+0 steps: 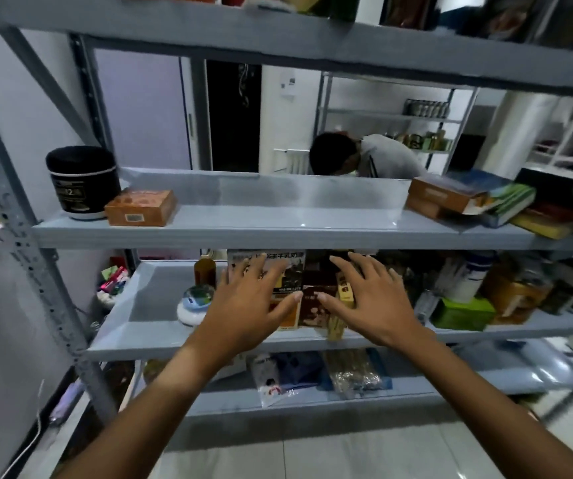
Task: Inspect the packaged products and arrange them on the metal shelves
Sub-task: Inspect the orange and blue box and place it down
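Note:
Both of my hands reach into the second grey metal shelf (146,337) from the front. My left hand (248,299) has its fingers spread over a grey printed packet (292,271). My right hand (369,295) is spread over a dark brown box (316,299) and a yellow box (345,293). Whether the fingers touch the packages I cannot tell. Neither hand grips anything. An orange packet (286,318) shows under my left thumb.
The shelf above (278,233) holds a black tub (81,183), a brown box (140,207) and stacked boxes (478,202) at right. A round blue-white pack (197,302) and green box (461,312) flank my hands. Bagged goods (323,375) lie below. A person (364,155) bends behind the rack.

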